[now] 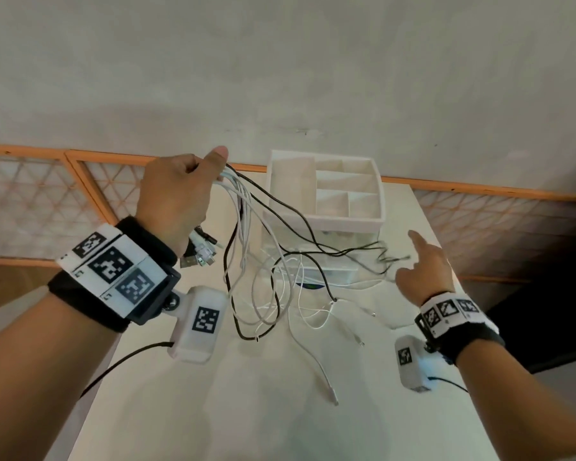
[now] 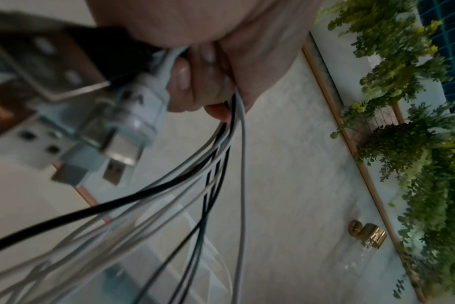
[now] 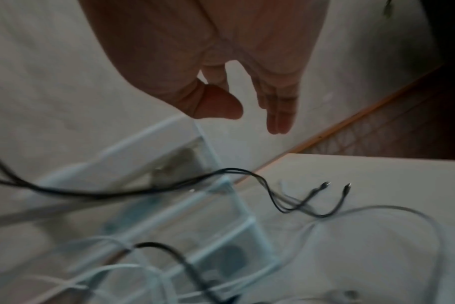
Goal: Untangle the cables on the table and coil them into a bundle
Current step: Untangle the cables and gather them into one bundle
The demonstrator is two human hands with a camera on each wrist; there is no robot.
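Note:
My left hand (image 1: 180,191) is raised above the table and grips a bunch of white and black cables (image 1: 246,201) near their plug ends. Several USB plugs (image 1: 200,252) stick out below the fist, seen close up as USB plugs (image 2: 112,144) in the left wrist view. The cables (image 2: 221,156) hang down in tangled loops onto the white table (image 1: 246,410). My right hand (image 1: 424,264) hovers open over the table's right side, fingers relaxed, holding nothing. Thin black cable ends (image 3: 325,197) lie just below and in front of my right hand (image 3: 247,107).
A white organiser with compartments on top (image 1: 326,191) and clear drawers beneath stands at the back of the table, with cables draped across its front. Loose white cable ends (image 1: 326,377) trail toward me. An orange-framed lattice railing (image 1: 80,194) runs behind the table.

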